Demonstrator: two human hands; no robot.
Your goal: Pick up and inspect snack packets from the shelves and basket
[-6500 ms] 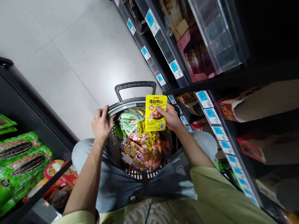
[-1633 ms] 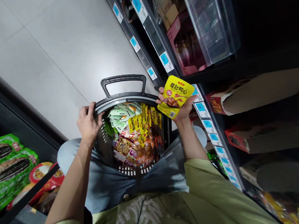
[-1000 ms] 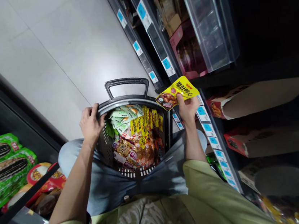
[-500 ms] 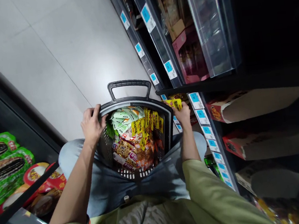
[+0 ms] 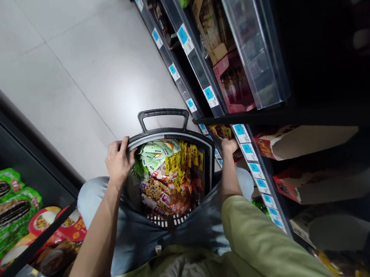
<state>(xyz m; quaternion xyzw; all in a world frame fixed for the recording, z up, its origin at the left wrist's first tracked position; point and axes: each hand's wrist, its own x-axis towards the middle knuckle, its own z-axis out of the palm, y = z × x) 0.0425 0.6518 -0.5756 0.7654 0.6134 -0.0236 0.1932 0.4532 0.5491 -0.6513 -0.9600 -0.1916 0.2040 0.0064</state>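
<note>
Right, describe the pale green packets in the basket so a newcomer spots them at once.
Find the black basket between the person's knees, with the left hand on its rim. Inside, look towards the end with the looped handle. The pale green packets lie heaped there, their minty colour setting them apart from the yellow packets alongside.

Dim, uneven lighting; a soft glare is reflected from the floor (image 5: 102,67) beyond the basket (image 5: 167,134). Shelving right of the basket is lost in deep shadow; outer areas are blurred.
</note>
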